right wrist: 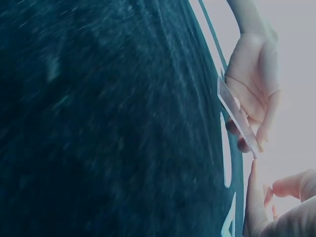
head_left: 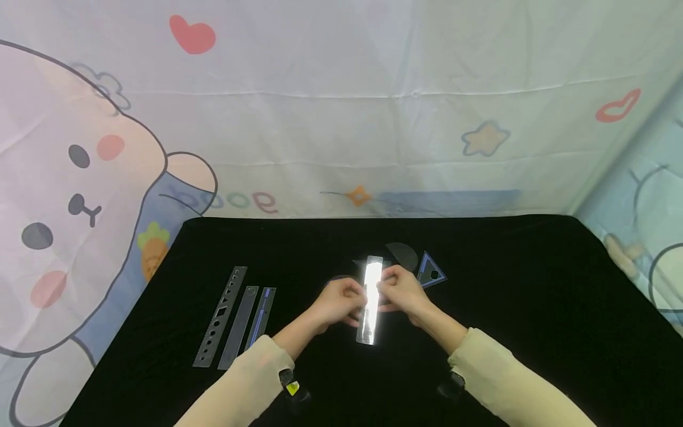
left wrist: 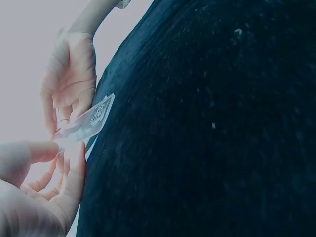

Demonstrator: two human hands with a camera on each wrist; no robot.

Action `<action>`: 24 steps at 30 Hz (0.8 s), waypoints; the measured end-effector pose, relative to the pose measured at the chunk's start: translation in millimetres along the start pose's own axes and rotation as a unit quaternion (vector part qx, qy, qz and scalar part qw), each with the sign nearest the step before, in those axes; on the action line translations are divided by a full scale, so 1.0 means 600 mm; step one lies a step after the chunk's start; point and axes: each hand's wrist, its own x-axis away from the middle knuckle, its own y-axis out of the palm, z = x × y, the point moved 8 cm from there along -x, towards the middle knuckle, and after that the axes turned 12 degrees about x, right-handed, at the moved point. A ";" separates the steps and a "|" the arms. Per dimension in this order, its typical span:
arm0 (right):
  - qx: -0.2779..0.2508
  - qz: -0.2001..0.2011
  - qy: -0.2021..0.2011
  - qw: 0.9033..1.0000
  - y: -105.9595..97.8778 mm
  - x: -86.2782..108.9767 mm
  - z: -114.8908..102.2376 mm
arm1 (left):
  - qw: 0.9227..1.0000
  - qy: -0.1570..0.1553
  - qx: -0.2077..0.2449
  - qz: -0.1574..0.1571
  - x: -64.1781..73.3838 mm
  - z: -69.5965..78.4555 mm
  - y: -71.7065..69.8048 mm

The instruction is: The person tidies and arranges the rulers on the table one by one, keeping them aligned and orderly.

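A clear straight ruler (head_left: 370, 302) stands nearly lengthwise in front of me, raised over the black table and glaring white with reflected light. My left hand (head_left: 337, 301) pinches its left edge between thumb and fingers. On the opposite edge, my right hand (head_left: 407, 290) holds it with thumb and fingertips. In the left wrist view, one end of the ruler (left wrist: 101, 114) juts out past the fingers and shows small printed marks. The right wrist view has the ruler (right wrist: 237, 116) tilted and nearly edge-on, across the left hand's fingers.
Three rulers lie side by side at left: a stencil ruler (head_left: 220, 317) with cut-out shapes, a plain clear one (head_left: 238, 329) and a blue-marked one (head_left: 261, 317). Beyond my hands lie a clear protractor (head_left: 404, 255) and a blue-edged set square (head_left: 439, 274). A printed curtain (head_left: 341, 130) hangs behind.
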 end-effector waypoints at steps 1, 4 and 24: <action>-0.003 -0.001 -0.001 1.000 0.005 -0.001 -0.003 | 1.000 0.003 -0.003 0.002 0.003 0.001 -0.005; -0.003 -0.003 -0.003 1.000 0.019 -0.003 -0.011 | 1.000 0.001 -0.010 0.009 0.011 0.000 -0.020; 0.007 -0.038 -0.006 0.999 0.118 -0.010 -0.038 | 0.997 -0.010 -0.052 0.057 0.062 -0.017 -0.103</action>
